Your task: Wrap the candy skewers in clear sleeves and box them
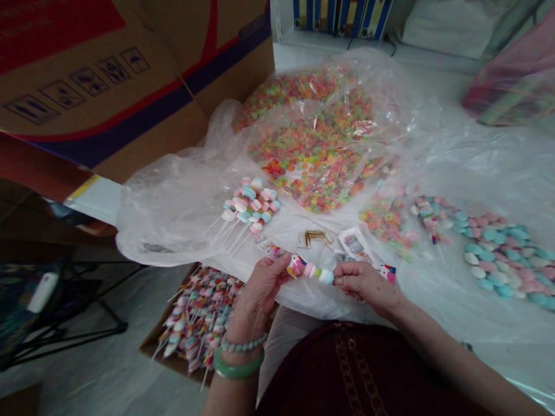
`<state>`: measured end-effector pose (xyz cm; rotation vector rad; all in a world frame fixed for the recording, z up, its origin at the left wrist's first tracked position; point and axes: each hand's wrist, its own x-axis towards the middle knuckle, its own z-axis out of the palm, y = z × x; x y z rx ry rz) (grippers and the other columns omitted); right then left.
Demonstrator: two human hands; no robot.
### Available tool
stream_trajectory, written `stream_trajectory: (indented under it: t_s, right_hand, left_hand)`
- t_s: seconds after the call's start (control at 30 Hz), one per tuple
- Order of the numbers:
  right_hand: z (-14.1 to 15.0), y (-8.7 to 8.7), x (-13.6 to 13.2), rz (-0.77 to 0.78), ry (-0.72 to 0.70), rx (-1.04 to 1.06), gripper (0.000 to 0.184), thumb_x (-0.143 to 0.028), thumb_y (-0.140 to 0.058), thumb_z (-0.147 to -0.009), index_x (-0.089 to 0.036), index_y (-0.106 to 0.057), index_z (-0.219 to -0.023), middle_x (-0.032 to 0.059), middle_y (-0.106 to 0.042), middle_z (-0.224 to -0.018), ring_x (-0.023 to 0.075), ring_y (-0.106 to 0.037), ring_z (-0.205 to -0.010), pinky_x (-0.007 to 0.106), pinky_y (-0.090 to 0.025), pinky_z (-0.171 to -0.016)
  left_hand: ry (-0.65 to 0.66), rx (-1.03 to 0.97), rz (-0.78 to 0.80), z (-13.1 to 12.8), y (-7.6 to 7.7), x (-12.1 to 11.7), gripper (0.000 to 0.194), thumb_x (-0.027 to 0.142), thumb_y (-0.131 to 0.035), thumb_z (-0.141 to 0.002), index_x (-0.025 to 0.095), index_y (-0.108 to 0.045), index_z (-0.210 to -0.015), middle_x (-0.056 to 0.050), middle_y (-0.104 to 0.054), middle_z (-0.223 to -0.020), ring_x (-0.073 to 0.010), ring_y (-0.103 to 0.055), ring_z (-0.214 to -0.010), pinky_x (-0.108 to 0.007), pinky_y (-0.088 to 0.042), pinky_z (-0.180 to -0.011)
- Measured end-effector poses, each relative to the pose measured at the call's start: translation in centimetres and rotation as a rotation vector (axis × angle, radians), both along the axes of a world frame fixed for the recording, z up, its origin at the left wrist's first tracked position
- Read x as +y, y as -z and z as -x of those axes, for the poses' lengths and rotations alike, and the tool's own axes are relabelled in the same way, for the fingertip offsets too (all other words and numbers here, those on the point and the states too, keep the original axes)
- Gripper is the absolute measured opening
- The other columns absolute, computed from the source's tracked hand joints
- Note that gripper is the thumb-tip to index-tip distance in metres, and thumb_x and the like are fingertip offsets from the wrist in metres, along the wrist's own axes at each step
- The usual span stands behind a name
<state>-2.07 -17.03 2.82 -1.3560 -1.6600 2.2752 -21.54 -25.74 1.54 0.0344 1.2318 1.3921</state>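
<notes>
My left hand (260, 289) and my right hand (364, 283) both grip a candy skewer (310, 270) threaded with pastel pink, white and blue sweets. A colourful printed tag sits at its left end, against my left fingers. Just beyond my hands lie gold twist ties (316, 236) and small printed cards (353, 242). A bunch of finished candy skewers (250, 205) rests on the plastic sheet (173, 214) above my left hand. To the right spreads a heap of pastel candies (503, 260).
A clear bag of multicoloured round candies (312, 144) lies at the back. Below my left arm, a cardboard tray (150, 346) holds many skewers. A large printed carton (99, 75) looms at upper left, and binders (342, 14) stand on a shelf behind.
</notes>
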Motion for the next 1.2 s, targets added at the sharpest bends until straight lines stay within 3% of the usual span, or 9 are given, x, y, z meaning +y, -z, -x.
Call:
stream_trajectory:
  t_s: [0.1,0.3,0.37,0.5,0.63,0.83,0.93,1.07,1.2]
  right_hand:
    - [0.1,0.8,-0.3,-0.258,-0.044,-0.019,0.012,-0.023,-0.05,-0.072,-0.018,-0.052,-0.062,-0.0045,-0.044,-0.053,0.0091,-0.037,-0.05,0.022,-0.026,-0.05]
    - [0.3,2.0,-2.6,-1.02,-0.152,-0.019,0.022,-0.019,-0.042,-0.089,-0.018,-0.06,-0.077,0.0041,-0.058,-0.074,0.0159,-0.053,-0.072,0.026,-0.037,-0.067]
    - [0.3,2.2,-3.0,-1.115,-0.185,-0.017,0.024,-0.019,-0.04,-0.091,-0.018,-0.062,-0.08,0.0053,-0.059,-0.075,0.0163,-0.054,-0.072,0.026,-0.038,-0.066]
    - [0.1,2.2,-3.0,-1.16,-0.159,0.001,0.022,-0.02,-0.042,-0.092,-0.019,-0.063,-0.084,0.0047,-0.061,-0.076,0.0155,-0.056,-0.071,0.025,-0.039,-0.066]
    - [0.2,2.0,-3.1,-1.258,-0.179,-0.061,0.023,-0.018,-0.043,-0.092,-0.018,-0.064,-0.084,0.0065,-0.062,-0.078,0.0163,-0.056,-0.071,0.025,-0.038,-0.064]
    - [0.6,1.4,-3.0,-1.194,-0.196,-0.069,0.022,-0.018,-0.044,-0.091,-0.018,-0.065,-0.083,0.0048,-0.059,-0.074,0.015,-0.054,-0.068,0.024,-0.036,-0.062]
    - [0.8,1.4,-2.7,-1.086,-0.182,-0.025,0.022,-0.019,-0.044,-0.091,-0.019,-0.065,-0.085,0.004,-0.058,-0.074,0.0148,-0.053,-0.069,0.024,-0.037,-0.064]
    - [1.1,1.5,-2.1,-0.674,-0.043,0.109,0.016,-0.018,-0.049,-0.082,-0.02,-0.063,-0.077,0.0001,-0.058,-0.07,0.0135,-0.053,-0.069,0.024,-0.038,-0.065]
    - [1.2,1.4,-1.6,-0.095,0.155,0.156,0.01,-0.026,-0.055,-0.075,-0.019,-0.056,-0.069,-0.0057,-0.042,-0.053,0.0079,-0.035,-0.046,0.021,-0.025,-0.045]
  left_hand:
    - [-0.028,0.049,-0.014,-0.6,0.1,0.1,0.027,0.031,-0.082,-0.058,0.011,-0.068,-0.07,-0.003,-0.069,-0.067,-0.0139,-0.062,-0.06,-0.025,-0.051,-0.061]
    - [-0.095,-0.017,-0.066,-2.6,1.0,0.5,0.028,0.034,-0.079,-0.064,0.011,-0.068,-0.076,-0.006,-0.07,-0.074,-0.0164,-0.065,-0.07,-0.03,-0.052,-0.073]
    - [-0.106,-0.031,-0.083,-2.8,1.1,0.5,0.027,0.034,-0.078,-0.066,0.011,-0.067,-0.075,-0.006,-0.069,-0.072,-0.0164,-0.065,-0.068,-0.03,-0.053,-0.071]
    - [-0.085,-0.092,-0.101,-2.3,1.0,0.5,0.025,0.031,-0.076,-0.069,0.011,-0.067,-0.081,-0.007,-0.07,-0.08,-0.0166,-0.065,-0.072,-0.029,-0.054,-0.07]
    - [-0.209,-0.117,-0.138,-1.8,0.9,0.8,0.022,0.014,-0.076,-0.067,0.013,-0.067,-0.088,-0.005,-0.07,-0.084,-0.0141,-0.065,-0.077,-0.025,-0.054,-0.075]
    - [-0.343,-0.11,-0.289,-2.7,0.9,1.7,0.017,0.014,-0.074,-0.069,0.015,-0.067,-0.085,-0.003,-0.07,-0.084,-0.0123,-0.066,-0.08,-0.021,-0.053,-0.075]
    - [-0.374,-0.114,-0.337,-3.3,0.6,1.9,0.018,0.015,-0.076,-0.068,0.016,-0.067,-0.084,-0.002,-0.071,-0.084,-0.0126,-0.066,-0.082,-0.021,-0.052,-0.078]
    - [-0.319,-0.088,-0.3,-3.6,0.0,1.9,0.03,0.02,-0.078,-0.067,0.017,-0.066,-0.095,-0.005,-0.071,-0.092,-0.0162,-0.067,-0.088,-0.025,-0.052,-0.081]
    - [-0.183,-0.022,-0.207,-3.5,-0.2,1.8,0.035,0.021,-0.079,-0.065,0.015,-0.065,-0.097,-0.006,-0.07,-0.089,-0.0167,-0.067,-0.082,-0.026,-0.051,-0.076]
